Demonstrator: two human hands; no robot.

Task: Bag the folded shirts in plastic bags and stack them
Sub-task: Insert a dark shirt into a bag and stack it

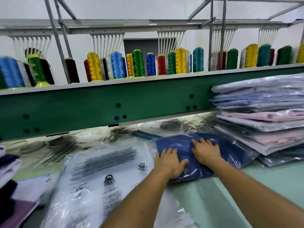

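Note:
A folded dark blue shirt point(233, 152) lies inside a clear plastic bag on the pale green table point(269, 180), right of centre. My left hand point(169, 162) rests flat on the bag's near left part, fingers spread. Beside it, my right hand point(206, 150) presses flat on the middle of the same bag. Neither hand grips anything. A stack of bagged shirts point(263, 116), light blue on top and pink below, stands just right of the blue shirt. Empty printed plastic bags point(105, 168) lie in a pile to the left.
A green machine beam point(98, 106) runs across the back, low over the table. Thread cones point(138, 63) line the shelf above it. Unbagged folded shirts point(8, 178) in purple and dark tones sit at the left edge.

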